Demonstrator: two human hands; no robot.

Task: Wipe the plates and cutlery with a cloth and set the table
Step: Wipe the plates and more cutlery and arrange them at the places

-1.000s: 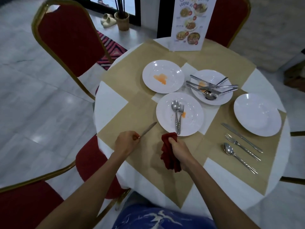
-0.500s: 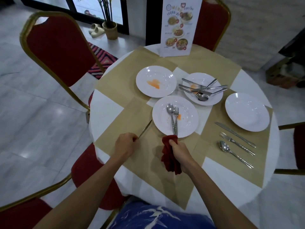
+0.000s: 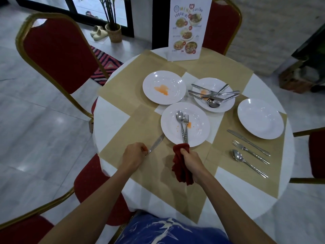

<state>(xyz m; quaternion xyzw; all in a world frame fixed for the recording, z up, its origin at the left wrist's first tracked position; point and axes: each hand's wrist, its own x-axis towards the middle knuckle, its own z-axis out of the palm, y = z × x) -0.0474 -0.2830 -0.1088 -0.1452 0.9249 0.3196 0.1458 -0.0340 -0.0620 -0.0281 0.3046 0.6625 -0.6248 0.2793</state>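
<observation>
Behind the plates (image 3: 164,87), a card (image 3: 187,29) reads MENU

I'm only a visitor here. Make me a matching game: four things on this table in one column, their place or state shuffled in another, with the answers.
Things:
1. red cloth
2. knife nearest the person
3. rightmost plate
4. leftmost plate

States:
A. smeared with orange
B. held by the left hand
C. clean, no cutlery on it
D. gripped by the right hand

Pairs: 1-D, 2-B, 3-C, 4-A.
</observation>
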